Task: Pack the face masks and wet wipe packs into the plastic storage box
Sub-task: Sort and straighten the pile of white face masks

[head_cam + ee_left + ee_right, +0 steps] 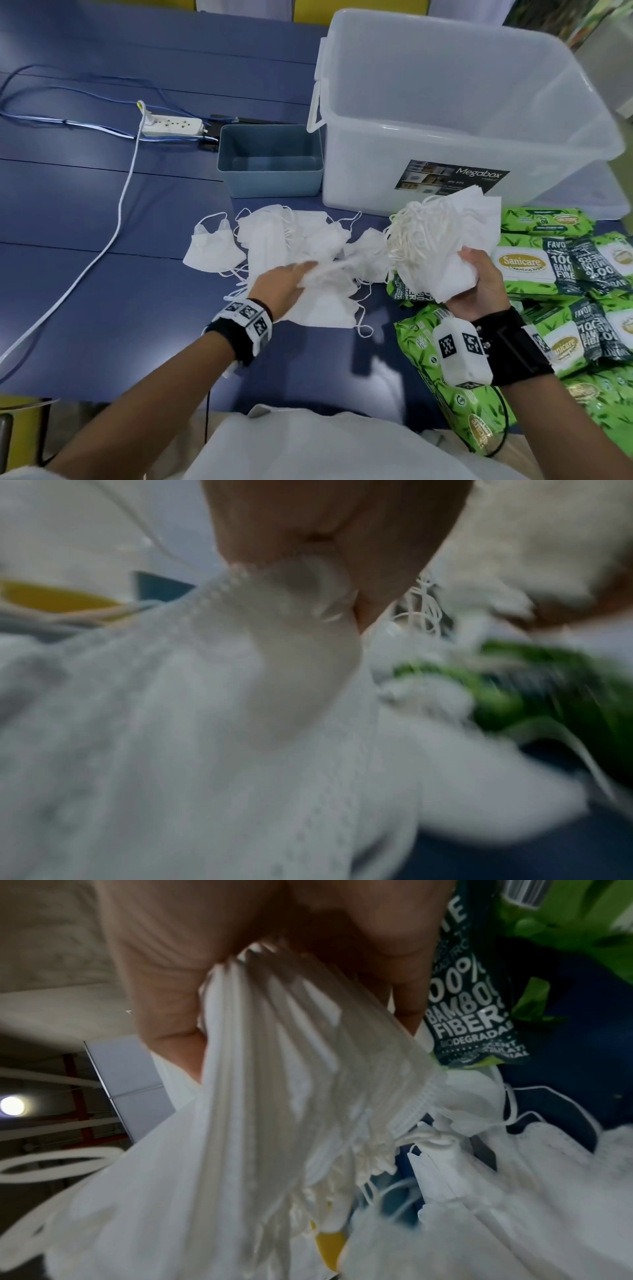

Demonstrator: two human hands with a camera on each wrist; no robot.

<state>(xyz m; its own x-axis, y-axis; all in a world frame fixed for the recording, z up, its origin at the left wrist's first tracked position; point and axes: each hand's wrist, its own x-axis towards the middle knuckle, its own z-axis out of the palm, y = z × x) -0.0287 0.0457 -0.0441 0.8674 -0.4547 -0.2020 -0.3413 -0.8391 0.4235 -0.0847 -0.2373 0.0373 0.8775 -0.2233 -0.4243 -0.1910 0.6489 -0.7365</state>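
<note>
Okay, my right hand (479,287) is gripping a mask stack (455,240), left hand (284,284) pinching another mask (329,270) (storage box (513,137) looking empty, wipe packs (561,270) waiting).

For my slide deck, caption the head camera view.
Right hand holds a stack of masks; left hand gathers loose masks.

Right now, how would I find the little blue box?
Start at the big clear storage box at the back of the blue table. The small blue bin sits against its left side, just behind the loose white masks. It is the only solid blue container, and much lower.
</note>
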